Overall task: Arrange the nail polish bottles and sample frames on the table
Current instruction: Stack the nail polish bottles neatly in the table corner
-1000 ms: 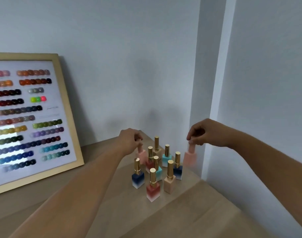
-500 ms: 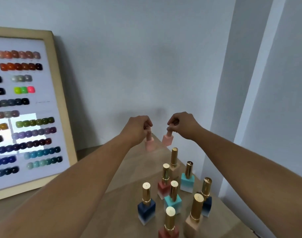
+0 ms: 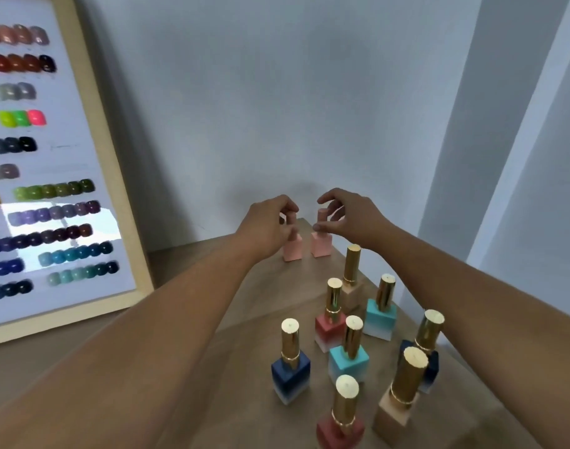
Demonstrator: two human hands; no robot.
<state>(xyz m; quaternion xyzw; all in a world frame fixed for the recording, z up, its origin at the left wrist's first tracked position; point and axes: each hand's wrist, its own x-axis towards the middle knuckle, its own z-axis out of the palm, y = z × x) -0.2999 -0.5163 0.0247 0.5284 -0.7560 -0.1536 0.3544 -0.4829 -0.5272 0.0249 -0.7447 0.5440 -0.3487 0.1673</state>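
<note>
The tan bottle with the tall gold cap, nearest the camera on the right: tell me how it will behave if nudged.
The tan bottle probably tips rather than slides: its gold cap stands tall over a small square base. It looks rigid, likely glass, so perhaps breakable. Falling, it could hit the dark blue bottle close behind it.

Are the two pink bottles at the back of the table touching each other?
Apart. In the head view a strip of bare table shows plainly between the left pink bottle and the right pink bottle, standing side by side.
</note>
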